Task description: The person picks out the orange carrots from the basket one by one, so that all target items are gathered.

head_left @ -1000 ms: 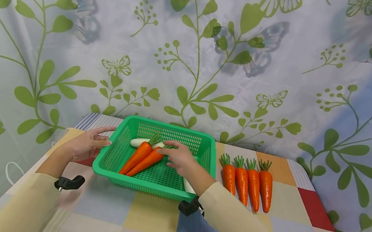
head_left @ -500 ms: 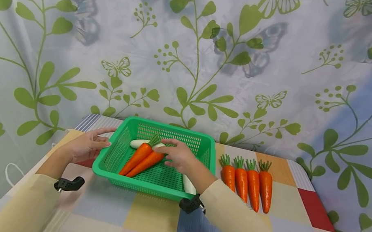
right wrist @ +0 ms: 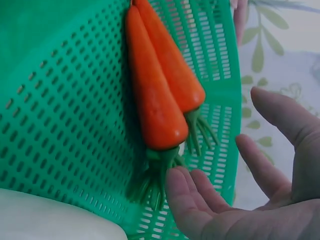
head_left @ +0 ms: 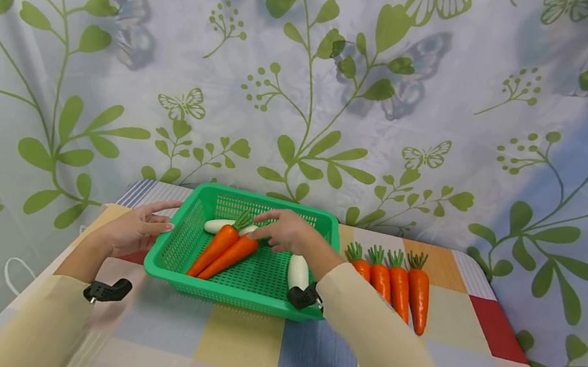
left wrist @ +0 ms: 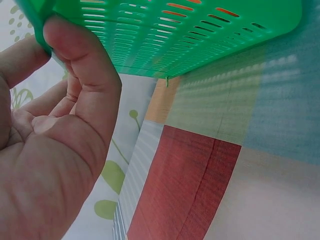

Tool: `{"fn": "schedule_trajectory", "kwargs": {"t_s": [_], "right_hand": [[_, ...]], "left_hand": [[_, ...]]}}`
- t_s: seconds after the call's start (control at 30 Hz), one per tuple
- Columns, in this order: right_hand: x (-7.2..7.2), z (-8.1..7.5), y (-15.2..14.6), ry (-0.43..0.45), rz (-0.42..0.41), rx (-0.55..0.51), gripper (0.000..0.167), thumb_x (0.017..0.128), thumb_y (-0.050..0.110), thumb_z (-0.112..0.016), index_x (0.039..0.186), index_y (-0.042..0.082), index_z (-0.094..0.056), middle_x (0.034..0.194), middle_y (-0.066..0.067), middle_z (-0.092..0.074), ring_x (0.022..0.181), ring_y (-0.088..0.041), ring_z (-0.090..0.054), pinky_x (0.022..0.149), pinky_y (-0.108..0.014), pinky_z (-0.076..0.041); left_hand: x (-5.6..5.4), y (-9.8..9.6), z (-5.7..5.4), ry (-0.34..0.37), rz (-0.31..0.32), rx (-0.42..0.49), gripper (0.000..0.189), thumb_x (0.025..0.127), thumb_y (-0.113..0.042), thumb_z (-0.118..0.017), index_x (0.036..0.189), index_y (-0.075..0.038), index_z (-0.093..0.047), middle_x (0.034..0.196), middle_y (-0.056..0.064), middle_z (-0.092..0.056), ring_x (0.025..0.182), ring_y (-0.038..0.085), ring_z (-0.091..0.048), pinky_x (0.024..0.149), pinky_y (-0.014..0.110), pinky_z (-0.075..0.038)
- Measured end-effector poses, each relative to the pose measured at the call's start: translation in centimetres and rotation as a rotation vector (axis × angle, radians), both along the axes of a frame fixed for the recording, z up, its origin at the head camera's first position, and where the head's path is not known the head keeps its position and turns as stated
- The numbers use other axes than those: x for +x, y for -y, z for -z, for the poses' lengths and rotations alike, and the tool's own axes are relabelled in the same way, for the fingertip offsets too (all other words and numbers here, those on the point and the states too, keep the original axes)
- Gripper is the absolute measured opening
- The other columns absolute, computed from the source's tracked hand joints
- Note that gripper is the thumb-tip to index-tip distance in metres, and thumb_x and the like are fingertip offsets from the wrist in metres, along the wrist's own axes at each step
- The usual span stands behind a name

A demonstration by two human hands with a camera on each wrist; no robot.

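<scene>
A green plastic basket (head_left: 251,295) stands on the table. My left hand (head_left: 135,231) pinches its left rim, the thumb (left wrist: 70,37) bent against the edge in the left wrist view. Inside lie two orange carrots with green tops, a left carrot (head_left: 214,249) and a right carrot (head_left: 229,259), side by side and slanted. A white radish (head_left: 217,226) is partly behind them, and another white radish (head_left: 299,271) lies at the right end. My right hand (head_left: 288,232) is over the basket, fingers spread and holding nothing, fingertips close to the right carrot's leaves (right wrist: 160,180).
Several more carrots (head_left: 398,287) lie in a row on the patchwork tablecloth (head_left: 239,358), right of the basket, partly behind my right sleeve. A leaf-patterned curtain (head_left: 312,82) hangs behind the table. A white cable (head_left: 12,272) loops at the left edge.
My right hand has lifted slightly off the right carrot's top, and its forearm has shifted up, uncovering more of the right-hand radish. The left hand keeps its hold on the rim.
</scene>
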State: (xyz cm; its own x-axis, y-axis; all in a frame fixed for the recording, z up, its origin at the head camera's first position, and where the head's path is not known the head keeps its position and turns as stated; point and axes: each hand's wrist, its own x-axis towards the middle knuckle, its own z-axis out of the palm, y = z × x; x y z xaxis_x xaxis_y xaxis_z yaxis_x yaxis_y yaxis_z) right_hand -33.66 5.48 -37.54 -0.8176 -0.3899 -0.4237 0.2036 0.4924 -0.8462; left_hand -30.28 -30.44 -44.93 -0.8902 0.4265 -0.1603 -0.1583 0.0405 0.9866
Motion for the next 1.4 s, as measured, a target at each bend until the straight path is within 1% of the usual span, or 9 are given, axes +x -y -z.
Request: {"fn": "schedule_trajectory", "kwargs": {"t_s": [0.07, 0.13, 0.33, 0.5, 0.67, 0.93, 1.13, 1.27, 1.4], "right_hand": [[-0.5, 0.2, 0.1, 0.016, 0.0, 0.022, 0.055, 0.087, 0.019, -0.083, 0.139, 0.018, -0.064, 0.156, -0.015, -0.046, 0.139, -0.045, -0.049, 0.098, -0.043, -0.056], [-0.9, 0.5, 0.1, 0.036, 0.002, 0.035, 0.057, 0.088, 0.02, -0.082, 0.141, 0.017, -0.063, 0.153, -0.016, -0.048, 0.137, -0.045, -0.051, 0.098, -0.044, -0.056], [-1.8, 1.5, 0.5, 0.08, 0.001, 0.044, 0.054, 0.088, 0.02, -0.082, 0.139, 0.017, -0.064, 0.148, -0.025, -0.052, 0.133, -0.046, -0.055, 0.11, -0.054, -0.049], [-2.3, 2.2, 1.0, 0.126, -0.008, 0.036, 0.054, 0.088, 0.02, -0.082, 0.14, 0.018, -0.064, 0.151, -0.029, -0.048, 0.135, -0.048, -0.053, 0.112, -0.055, -0.048], [-2.7, 2.7, 1.4, 0.152, 0.016, 0.025, 0.055, 0.089, 0.018, -0.081, 0.141, 0.017, -0.062, 0.152, -0.03, -0.047, 0.135, -0.047, -0.052, 0.112, -0.054, -0.048], [-2.7, 3.3, 1.7, 0.196, 0.037, -0.015, 0.058, 0.089, 0.016, -0.08, 0.143, 0.013, -0.06, 0.154, -0.03, -0.044, 0.134, -0.046, -0.053, 0.11, -0.052, -0.05], [-3.0, 4.2, 2.1, 0.208, 0.048, -0.022, 0.059, 0.087, 0.014, -0.082, 0.142, 0.013, -0.061, 0.155, -0.029, -0.042, 0.131, -0.046, -0.055, 0.107, -0.05, -0.053], [-3.1, 4.5, 2.3, 0.216, 0.063, -0.035, 0.059, 0.086, 0.011, -0.082, 0.142, 0.013, -0.061, 0.154, -0.028, -0.044, 0.13, -0.046, -0.056, 0.108, -0.051, -0.052], [-3.1, 4.6, 2.4, 0.212, 0.077, -0.047, 0.058, 0.086, 0.009, -0.082, 0.141, 0.012, -0.061, 0.15, -0.025, -0.049, 0.13, -0.046, -0.056, 0.108, -0.051, -0.052]], "left_hand": [[0.0, 0.0, 0.1, 0.001, -0.005, -0.001, 0.075, 0.106, -0.013, -0.056, 0.165, -0.013, -0.011, 0.132, 0.0, -0.065, 0.109, 0.017, -0.072, 0.092, 0.038, -0.061], [0.0, 0.0, 0.1, 0.001, -0.01, -0.002, 0.075, 0.106, -0.013, -0.057, 0.165, -0.014, -0.012, 0.132, 0.0, -0.065, 0.109, 0.017, -0.072, 0.092, 0.038, -0.061], [-0.1, 0.0, 0.1, -0.002, 0.001, 0.005, 0.076, 0.106, -0.013, -0.057, 0.165, -0.013, -0.01, 0.129, 0.001, -0.066, 0.108, 0.017, -0.072, 0.092, 0.037, -0.061], [-0.1, 0.0, 0.0, 0.001, -0.009, 0.004, 0.075, 0.105, -0.013, -0.057, 0.165, -0.012, -0.012, 0.129, 0.002, -0.065, 0.108, 0.018, -0.072, 0.092, 0.036, -0.061], [0.0, 0.0, -0.1, 0.004, -0.011, 0.006, 0.075, 0.105, -0.013, -0.057, 0.165, -0.013, -0.011, 0.131, 0.002, -0.065, 0.109, 0.018, -0.071, 0.092, 0.036, -0.061], [0.0, -0.1, -0.2, 0.013, -0.013, 0.009, 0.075, 0.106, -0.012, -0.057, 0.165, -0.013, -0.011, 0.132, 0.002, -0.064, 0.11, 0.017, -0.071, 0.092, 0.034, -0.061], [0.0, 0.1, -0.1, 0.017, -0.013, -0.003, 0.077, 0.105, -0.014, -0.058, 0.166, -0.014, -0.011, 0.135, 0.001, -0.061, 0.111, 0.016, -0.07, 0.093, 0.034, -0.061], [-0.1, 0.1, -0.1, 0.014, -0.018, -0.008, 0.077, 0.105, -0.015, -0.059, 0.166, -0.014, -0.011, 0.136, 0.001, -0.059, 0.112, 0.016, -0.07, 0.093, 0.034, -0.061], [-0.2, 0.1, 0.0, 0.013, -0.024, -0.013, 0.076, 0.105, -0.014, -0.059, 0.165, -0.015, -0.013, 0.134, 0.0, -0.061, 0.111, 0.016, -0.07, 0.093, 0.034, -0.061]]}}
